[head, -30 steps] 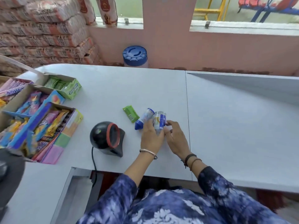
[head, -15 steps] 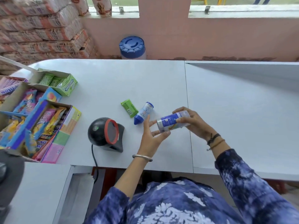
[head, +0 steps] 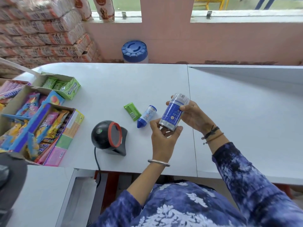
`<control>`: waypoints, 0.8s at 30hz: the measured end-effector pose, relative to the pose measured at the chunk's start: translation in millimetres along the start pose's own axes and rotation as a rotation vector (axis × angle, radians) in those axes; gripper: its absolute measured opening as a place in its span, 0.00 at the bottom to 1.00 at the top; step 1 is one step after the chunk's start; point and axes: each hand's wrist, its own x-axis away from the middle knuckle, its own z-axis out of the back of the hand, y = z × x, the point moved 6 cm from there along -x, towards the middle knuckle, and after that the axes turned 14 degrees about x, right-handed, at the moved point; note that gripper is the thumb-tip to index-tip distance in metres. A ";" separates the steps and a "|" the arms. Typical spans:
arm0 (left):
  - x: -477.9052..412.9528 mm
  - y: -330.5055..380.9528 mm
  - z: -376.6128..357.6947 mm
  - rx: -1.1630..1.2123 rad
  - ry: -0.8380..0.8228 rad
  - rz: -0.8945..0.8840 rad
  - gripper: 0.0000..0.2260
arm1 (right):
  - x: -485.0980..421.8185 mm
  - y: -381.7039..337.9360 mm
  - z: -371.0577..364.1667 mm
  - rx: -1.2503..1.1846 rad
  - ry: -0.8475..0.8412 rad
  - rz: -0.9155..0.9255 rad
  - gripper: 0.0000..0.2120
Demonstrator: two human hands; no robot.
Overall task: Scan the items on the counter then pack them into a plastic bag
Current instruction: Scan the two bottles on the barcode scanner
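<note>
A blue and silver cylindrical container [head: 173, 113] with a clear cap is held above the white counter [head: 114, 86]. My right hand [head: 191, 115] grips its upper part and my left hand [head: 162, 136] pinches its lower end. On the counter to the left lie a small blue and white tube [head: 146, 116] and a green packet [head: 132, 111]. A black barcode scanner [head: 109, 137] with a red ring stands further left, its window facing right.
Open cardboard boxes of sweets and gum [head: 37, 115] crowd the counter's left side. A blue-lidded jar [head: 134, 51] stands behind the counter's far edge. Stacked sacks [head: 41, 30] fill the back left. A raised counter section [head: 246, 112] lies to the right.
Both hands lifted the blue and silver container off the counter and turned it from lying sideways to a steeper tilt, cap end away from me. The tube and packet stayed put.
</note>
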 end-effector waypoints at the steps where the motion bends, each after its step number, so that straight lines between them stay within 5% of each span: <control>1: -0.4 -0.2 2.7 0.014 0.012 0.016 0.21 | -1.0 0.7 -2.4 0.000 0.007 -0.002 0.26; 6: -1.4 -5.1 31.7 0.263 0.164 0.136 0.15 | -13.7 12.9 -28.4 0.069 -0.003 -0.040 0.19; 12: 4.3 1.9 63.9 0.729 0.270 0.142 0.17 | -36.7 3.5 -87.4 0.534 0.011 0.020 0.24; 24: 4.4 7.9 80.5 0.907 0.388 0.063 0.16 | -44.9 -7.9 -124.4 0.918 0.088 0.175 0.29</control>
